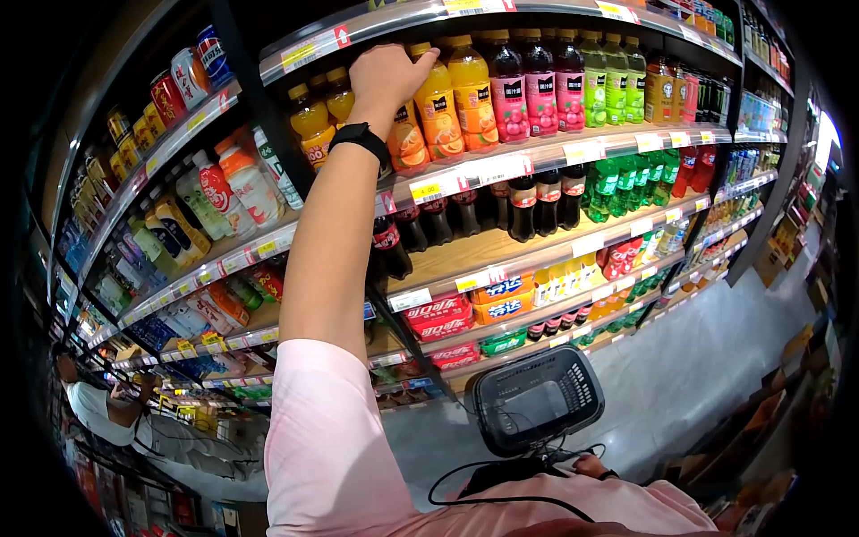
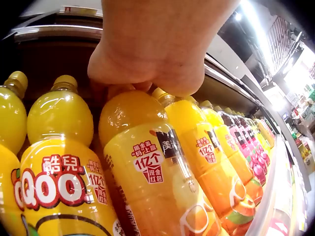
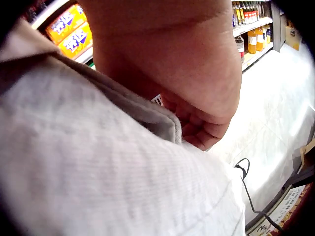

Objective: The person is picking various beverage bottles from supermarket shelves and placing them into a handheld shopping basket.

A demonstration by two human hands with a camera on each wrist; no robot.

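On the upper shelf my left hand (image 1: 389,76) reaches over the front row of orange drinks. The left wrist view has this hand (image 2: 147,54) at the top of an orange juice bottle (image 2: 147,157), its fingers bent around the cap area and mostly hidden behind the palm. A yellow Qoo bottle (image 2: 61,182) stands on one side, another orange bottle (image 2: 206,162) on the other. My right hand (image 1: 589,465) is low by my body, near the black basket (image 1: 591,394). In the right wrist view its fingers (image 3: 204,128) curl beside pale cloth (image 3: 98,167); anything inside them is hidden.
Purple-red drink bottles (image 1: 510,89) and green ones (image 1: 616,80) continue the row. Dark cola bottles (image 1: 522,210) stand one shelf lower, above multipacks (image 1: 438,318). The metal shelf edge (image 1: 376,31) runs above my left hand. Another person (image 1: 98,407) is at the lower left.
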